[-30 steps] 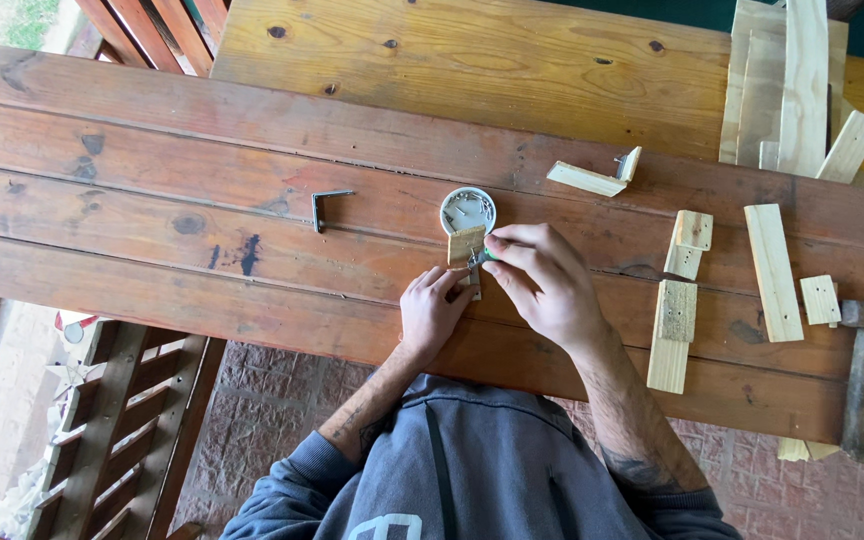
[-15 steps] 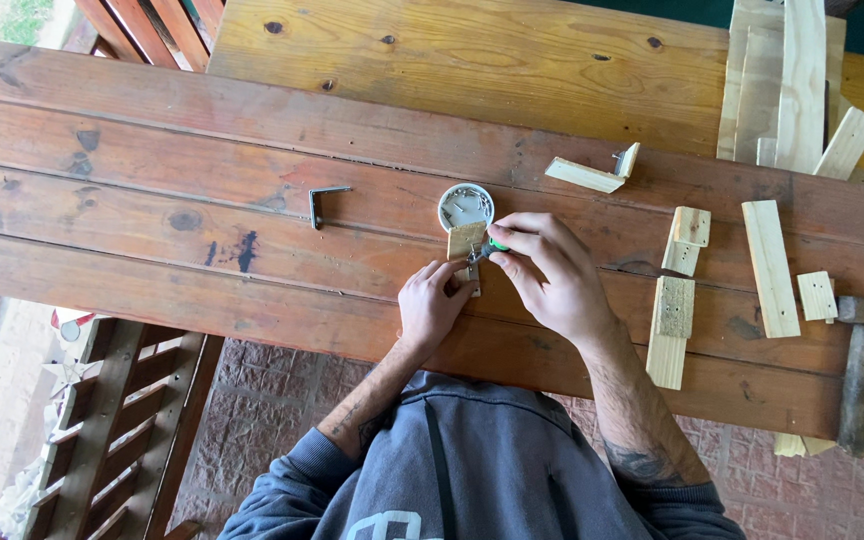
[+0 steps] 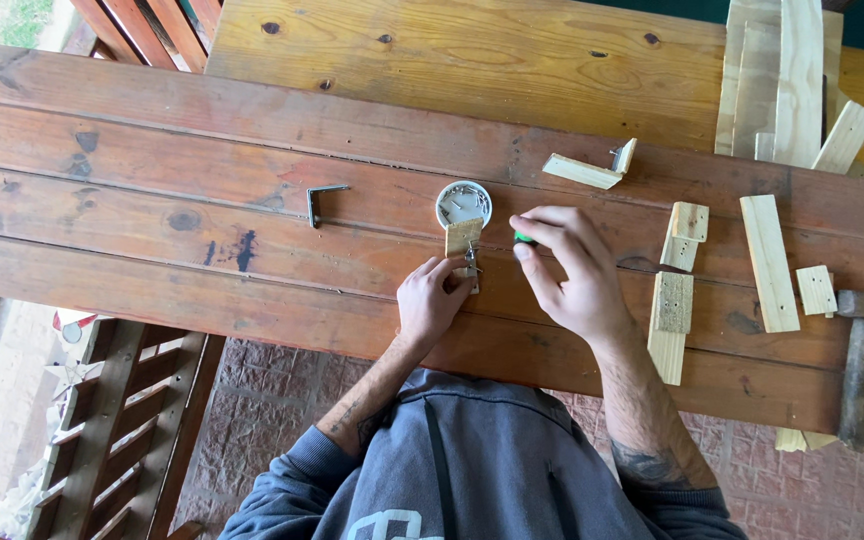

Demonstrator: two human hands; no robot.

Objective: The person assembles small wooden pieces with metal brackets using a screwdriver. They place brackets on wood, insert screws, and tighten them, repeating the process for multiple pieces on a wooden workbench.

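The small wood block lies on the plank surface, just below a round tin of screws. The left hand pins its lower edge, grip closed on the block and a small metal bracket against it. The right hand pinches a green-handled tool, fingers together. The block looks light and stiff, likely to skid, so it seems best held flat by its sides; the bracket is small and slippery.

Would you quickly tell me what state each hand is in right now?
Left hand: closed on the small wooden block, pinning it to the table.
Right hand: closed around a small green tool, mostly hidden.
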